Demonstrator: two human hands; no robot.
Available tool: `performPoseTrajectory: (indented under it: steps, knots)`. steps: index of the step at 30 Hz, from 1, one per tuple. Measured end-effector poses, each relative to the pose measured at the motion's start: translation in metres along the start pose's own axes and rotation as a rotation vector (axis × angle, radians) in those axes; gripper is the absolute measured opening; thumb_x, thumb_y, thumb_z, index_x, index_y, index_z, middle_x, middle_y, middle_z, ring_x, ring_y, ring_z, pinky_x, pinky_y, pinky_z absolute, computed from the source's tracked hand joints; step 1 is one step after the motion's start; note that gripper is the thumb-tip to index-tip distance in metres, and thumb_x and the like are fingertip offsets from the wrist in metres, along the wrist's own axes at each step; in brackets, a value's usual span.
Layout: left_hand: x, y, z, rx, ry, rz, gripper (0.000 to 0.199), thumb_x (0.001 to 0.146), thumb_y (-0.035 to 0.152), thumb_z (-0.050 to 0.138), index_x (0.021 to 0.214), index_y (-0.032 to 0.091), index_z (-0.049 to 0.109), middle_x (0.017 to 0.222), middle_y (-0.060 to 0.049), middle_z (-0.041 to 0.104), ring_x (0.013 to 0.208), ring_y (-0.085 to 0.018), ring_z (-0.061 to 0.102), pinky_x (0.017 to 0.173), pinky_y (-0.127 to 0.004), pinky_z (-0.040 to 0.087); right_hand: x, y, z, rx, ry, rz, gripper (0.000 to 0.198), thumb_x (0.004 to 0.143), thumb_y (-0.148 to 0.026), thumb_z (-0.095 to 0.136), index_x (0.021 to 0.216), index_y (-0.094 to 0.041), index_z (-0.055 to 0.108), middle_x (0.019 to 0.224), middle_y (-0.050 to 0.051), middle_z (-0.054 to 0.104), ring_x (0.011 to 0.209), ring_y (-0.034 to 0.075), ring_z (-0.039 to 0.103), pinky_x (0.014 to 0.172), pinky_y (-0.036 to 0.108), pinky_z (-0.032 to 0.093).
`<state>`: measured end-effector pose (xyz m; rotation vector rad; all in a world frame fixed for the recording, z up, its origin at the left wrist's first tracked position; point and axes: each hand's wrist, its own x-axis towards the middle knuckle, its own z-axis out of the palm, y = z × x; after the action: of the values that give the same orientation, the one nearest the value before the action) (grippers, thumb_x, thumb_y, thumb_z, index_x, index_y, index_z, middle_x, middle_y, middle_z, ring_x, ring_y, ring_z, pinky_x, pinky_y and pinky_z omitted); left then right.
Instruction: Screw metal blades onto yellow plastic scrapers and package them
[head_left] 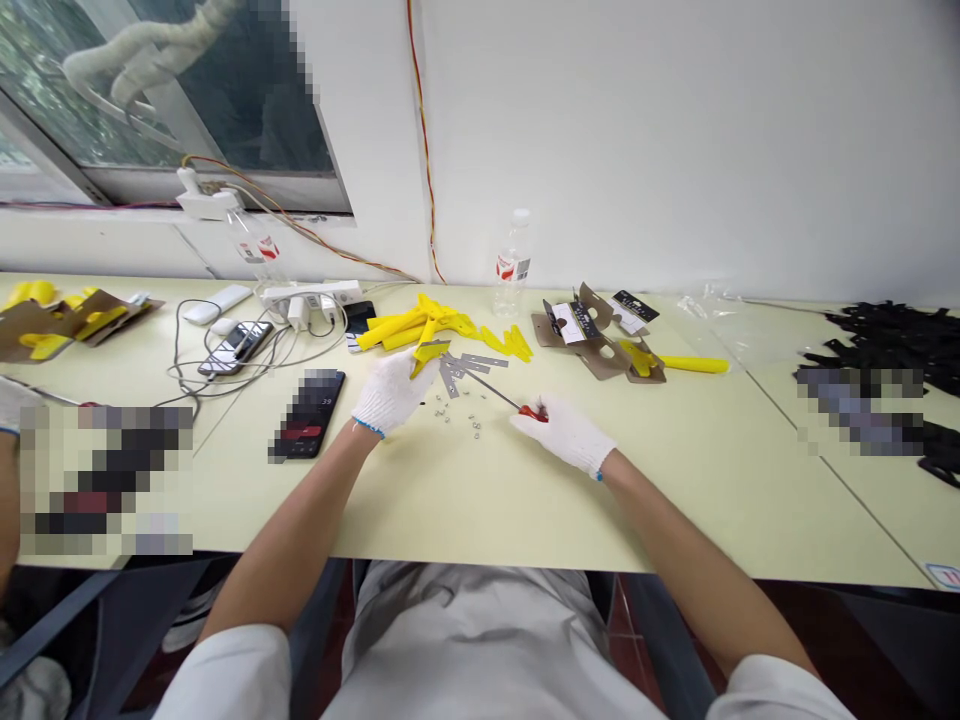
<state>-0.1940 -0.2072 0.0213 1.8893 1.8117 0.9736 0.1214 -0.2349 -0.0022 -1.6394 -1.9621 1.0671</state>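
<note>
Both my hands wear white knit gloves with blue cuffs. My left hand (395, 388) is closed around a yellow plastic piece (430, 352); the rest of that piece is hidden by the fingers. In my right hand (566, 432) is a screwdriver with a red handle (534, 411), its long shaft pointing up and left toward my left hand. Whether its tip touches the yellow piece I cannot tell. Flat grey metal blades (480, 361) lie loosely just beyond the shaft. Several small metal screws or nuts (475, 425) are scattered between my hands.
Behind my left hand lies a heap of yellow handles (405, 322). Brown cardboard packaging (600, 340) and a plastic bottle (514, 265) stand farther back. A phone (311, 412) lies left, near tangled cables (187, 340). Black parts (885, 345) are piled right. Another person's arm (7, 480) shows at far left.
</note>
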Motion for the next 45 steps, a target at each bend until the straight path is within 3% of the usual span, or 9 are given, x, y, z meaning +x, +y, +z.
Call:
performPoseTrajectory:
  steps: [5,8,11,15,20,25,31,40,45]
  knots:
    - [0.004,0.002,0.005,-0.031,-0.023,-0.046,0.04,0.114,0.053,0.071,0.121,0.015,0.079,0.111,-0.009,0.078,0.097,-0.021,0.074,0.093,-0.039,0.064,-0.001,-0.001,-0.001,0.108,-0.152,0.048,0.055,0.112,-0.065,0.041,0.087,-0.021,0.062,0.07,0.006,0.065,0.07,0.021,0.055,0.067,0.034,0.038]
    - [0.002,0.004,0.005,-0.052,-0.029,-0.083,0.043,0.114,0.056,0.07,0.121,0.014,0.077,0.114,-0.01,0.076,0.1,-0.021,0.074,0.096,-0.04,0.064,0.001,0.001,0.001,0.066,-0.069,0.034,0.046,0.108,-0.062,0.053,0.086,-0.023,0.057,0.073,0.003,0.063,0.07,0.019,0.051,0.067,0.033,0.038]
    - [-0.004,0.005,-0.001,-0.084,-0.023,-0.124,0.043,0.11,0.062,0.072,0.113,0.019,0.08,0.103,-0.008,0.078,0.099,-0.024,0.071,0.095,-0.038,0.061,0.002,0.003,0.002,-0.008,-0.03,0.035,0.042,0.102,-0.06,0.066,0.085,-0.025,0.051,0.076,0.001,0.064,0.072,0.019,0.054,0.069,0.031,0.039]
    - [-0.009,0.008,-0.007,-0.116,-0.015,-0.158,0.048,0.101,0.069,0.078,0.108,0.021,0.08,0.087,-0.005,0.074,0.102,-0.026,0.065,0.092,-0.034,0.056,0.003,0.005,0.002,0.028,-0.104,-0.027,0.053,0.115,-0.058,0.035,0.082,-0.023,0.058,0.076,0.005,0.068,0.076,0.022,0.062,0.076,0.034,0.045]
    - [-0.001,0.012,-0.004,-0.117,-0.023,-0.147,0.044,0.101,0.063,0.079,0.1,0.019,0.076,0.076,-0.005,0.065,0.095,-0.023,0.061,0.081,-0.031,0.05,0.002,0.006,0.003,0.036,-0.031,0.069,0.039,0.105,-0.06,0.063,0.093,-0.025,0.052,0.08,-0.001,0.066,0.061,0.015,0.048,0.064,0.031,0.039]
    - [0.0,0.011,-0.004,-0.096,-0.03,-0.1,0.04,0.103,0.058,0.079,0.098,0.018,0.075,0.074,-0.004,0.065,0.086,-0.022,0.063,0.075,-0.031,0.049,0.002,0.005,0.001,0.114,-0.162,0.07,0.051,0.118,-0.057,0.034,0.094,-0.022,0.061,0.074,0.003,0.066,0.062,0.017,0.051,0.063,0.031,0.04]
    - [0.005,0.01,-0.001,-0.013,0.001,-0.055,0.035,0.106,0.05,0.072,0.093,0.017,0.075,0.072,-0.005,0.064,0.076,-0.019,0.063,0.07,-0.028,0.046,0.0,0.002,0.001,0.049,-0.085,0.085,0.04,0.11,-0.057,0.06,0.09,-0.025,0.047,0.072,-0.003,0.058,0.063,0.015,0.05,0.064,0.031,0.037]
    - [0.007,0.01,0.0,0.099,0.048,-0.068,0.036,0.102,0.05,0.07,0.087,0.019,0.076,0.066,-0.008,0.064,0.066,-0.023,0.059,0.066,-0.032,0.039,0.005,0.0,-0.005,-0.095,-0.034,0.032,0.046,0.112,-0.054,0.046,0.084,-0.022,0.063,0.071,0.002,0.06,0.069,0.02,0.055,0.071,0.034,0.038]
    - [0.006,0.013,-0.002,0.152,0.019,-0.057,0.051,0.103,0.057,0.066,0.068,0.021,0.053,0.063,-0.005,0.058,0.061,-0.019,0.051,0.065,-0.031,0.038,0.009,0.009,-0.014,-0.03,0.111,0.044,0.054,0.111,-0.057,0.042,0.098,-0.02,0.078,0.079,0.006,0.068,0.076,0.024,0.061,0.074,0.034,0.043]
